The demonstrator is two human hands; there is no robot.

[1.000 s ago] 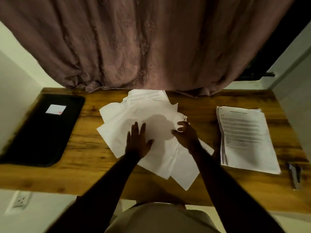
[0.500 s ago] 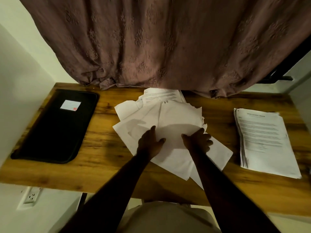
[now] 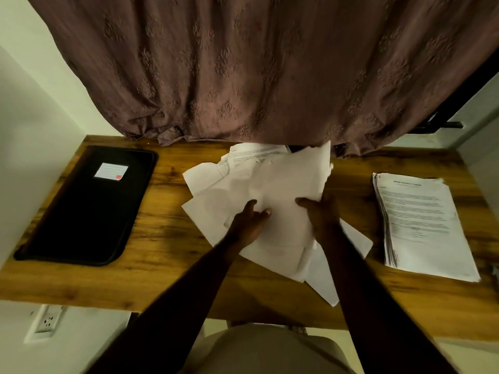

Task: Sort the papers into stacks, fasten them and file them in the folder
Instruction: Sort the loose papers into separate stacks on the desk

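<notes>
Head-worn view, steeply down onto desk [image 3: 167,252]

- A wooden desk [image 3: 167,265] with a warm, streaked grain is seen across the middle.
- A mauve-brown curtain [image 3: 243,71] with an embossed flower pattern is hung behind the desk, its hem bunched on the desk's far edge.
- A white wall socket [image 3: 47,322] is set below the desk's near left corner.
- A dark bar [image 3: 442,125] is seen beyond the desk's far right corner.

Looks like home desk nook: small wooden worktop [image 3: 167,268] squeezed between plain walls, mauve patterned curtain [image 3: 270,71] hanging right behind it, wall socket [image 3: 46,322] below, black folder [image 3: 81,209] and printed paper stack [image 3: 421,225] on top.
</notes>
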